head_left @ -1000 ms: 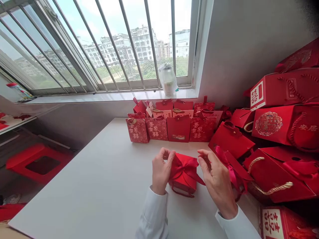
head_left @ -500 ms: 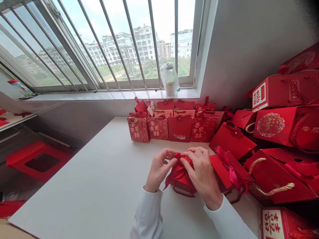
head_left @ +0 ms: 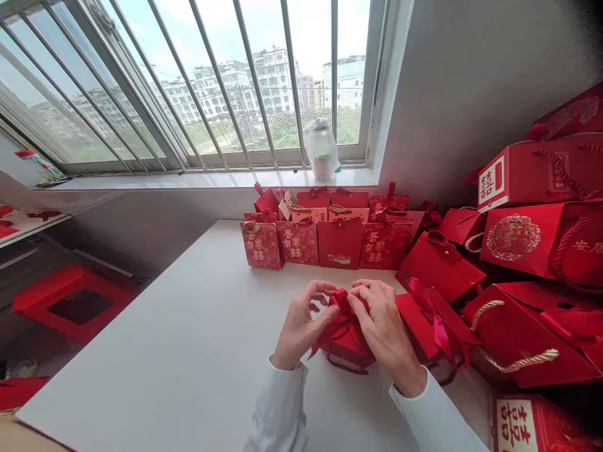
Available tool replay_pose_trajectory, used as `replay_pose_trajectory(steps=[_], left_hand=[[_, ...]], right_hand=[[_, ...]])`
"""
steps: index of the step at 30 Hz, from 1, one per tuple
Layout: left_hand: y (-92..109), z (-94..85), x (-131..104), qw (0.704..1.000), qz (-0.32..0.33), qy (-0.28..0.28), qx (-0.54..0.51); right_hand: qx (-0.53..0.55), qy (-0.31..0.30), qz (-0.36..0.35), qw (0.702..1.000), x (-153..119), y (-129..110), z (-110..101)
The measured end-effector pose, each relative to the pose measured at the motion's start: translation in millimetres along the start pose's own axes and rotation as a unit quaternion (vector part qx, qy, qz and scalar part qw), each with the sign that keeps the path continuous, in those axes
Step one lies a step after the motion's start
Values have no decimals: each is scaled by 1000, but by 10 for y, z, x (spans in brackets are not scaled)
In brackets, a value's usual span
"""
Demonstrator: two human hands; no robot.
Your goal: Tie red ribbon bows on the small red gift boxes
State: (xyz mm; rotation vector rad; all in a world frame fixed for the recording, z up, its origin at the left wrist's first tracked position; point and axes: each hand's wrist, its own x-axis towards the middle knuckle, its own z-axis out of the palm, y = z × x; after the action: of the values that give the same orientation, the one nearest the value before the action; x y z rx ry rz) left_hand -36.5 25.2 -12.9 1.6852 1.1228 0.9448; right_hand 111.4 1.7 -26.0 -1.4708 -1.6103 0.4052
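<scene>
A small red gift box sits on the white table in front of me, with a dark red cord handle at its near edge. A red ribbon is tied in a bow on its top, one tail hanging to the left. My left hand grips the bow's left side, thumb below and fingers curled above. On the right side, my right hand pinches the ribbon between thumb and fingers. The fingertips partly cover the bow. Just right of my right hand lies another red box with a pink-red ribbon.
Rows of small red gift bags stand along the table's back. Larger red boxes with rope handles are piled on the right. The white table extends left. A bagged jar stands on the windowsill.
My right hand has shifted slightly right, and both hands' fingers have moved a little on the bow. More of the bow's centre and the box top shows now.
</scene>
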Motion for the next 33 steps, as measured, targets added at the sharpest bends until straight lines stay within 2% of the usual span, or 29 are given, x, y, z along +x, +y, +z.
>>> replay_pose_trajectory(steps=[4,7,13,15,18,20,24,33], left_hand=[[29,58,17,998,26,36,44],[16,80,29,992,59,41,106],[-6,106,45,986,86,51,136],[-1,131,60,984,89,71,140],[4,159,74,981,66,128,128],[-3,169,69,981,49,145,120],[-39,205,43,982,23,156,107],[-103,265,47,986,-23,148,72]], right_hand=[[-10,3,-13,1000,-10,22,28],[-15,2,-17,1000,-19,50,34],[-4,-9,-19,1000,-26,57,48],[1,-17,-26,1000,-18,41,34],[10,-16,-28,999,-9,41,-32],[12,-3,-5,1000,-18,68,-91],[17,4,55,998,-79,135,-176],[27,11,81,996,-115,101,-195]])
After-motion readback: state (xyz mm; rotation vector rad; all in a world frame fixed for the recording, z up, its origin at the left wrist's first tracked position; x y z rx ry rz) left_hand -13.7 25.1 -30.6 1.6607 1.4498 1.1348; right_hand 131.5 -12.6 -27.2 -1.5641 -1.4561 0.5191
